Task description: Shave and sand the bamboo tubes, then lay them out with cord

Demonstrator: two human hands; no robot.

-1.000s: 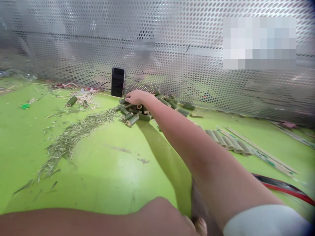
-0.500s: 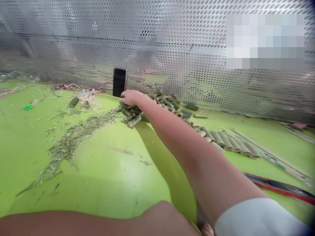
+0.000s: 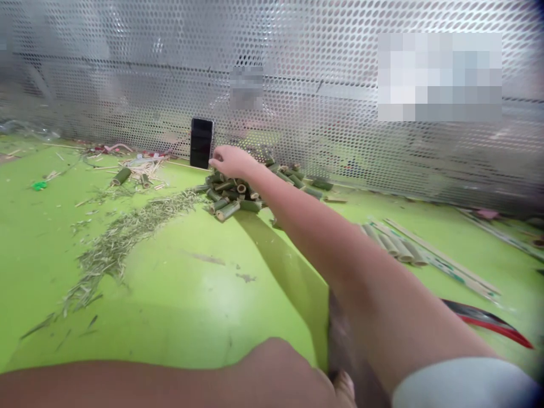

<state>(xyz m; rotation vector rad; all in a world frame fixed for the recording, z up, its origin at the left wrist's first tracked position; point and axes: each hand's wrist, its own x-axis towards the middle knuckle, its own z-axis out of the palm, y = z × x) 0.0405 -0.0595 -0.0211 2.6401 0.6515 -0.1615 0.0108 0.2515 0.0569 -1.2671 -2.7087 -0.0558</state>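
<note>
– Right hand (image 3: 232, 161), where exactly?

– Out toward the far edge of the counter (image 3: 191, 317), just above the left end of a pile of green bamboo pieces (image 3: 228, 211) and just beside an upright phone (image 3: 201, 143).

– Wide or narrow at the fingers?

– Bent, with only a narrow gap visible between thumb and forefinger. Holding a piece or not? Cannot tell from here.

– And the left hand (image 3: 293, 368)?

– Down at the near edge, partly cut off by the bottom of the view. Impossible to tell whether wide, narrow or holding something.

– More about the pile?

– Short cut lengths, heaped on one another, some with hollow ends in sight, along the far edge by a perforated metal panel (image 3: 297, 113). Partly hidden behind the right forearm (image 3: 323, 238).

– And toward the left edge?

– A long sweep of shavings (image 3: 123, 238), from the pile toward the near left corner. Near the far edge, a scatter of thin sticks (image 3: 144, 167) with two loose bamboo tubes (image 3: 122, 176). Farther left, a bright green scrap (image 3: 39, 186).

– Toward the right edge?

– A row of paler tubes (image 3: 402, 249), side by side, next to long flat strips (image 3: 442, 258). Closer to the near edge, a curved red-and-black object (image 3: 488, 323).
</note>
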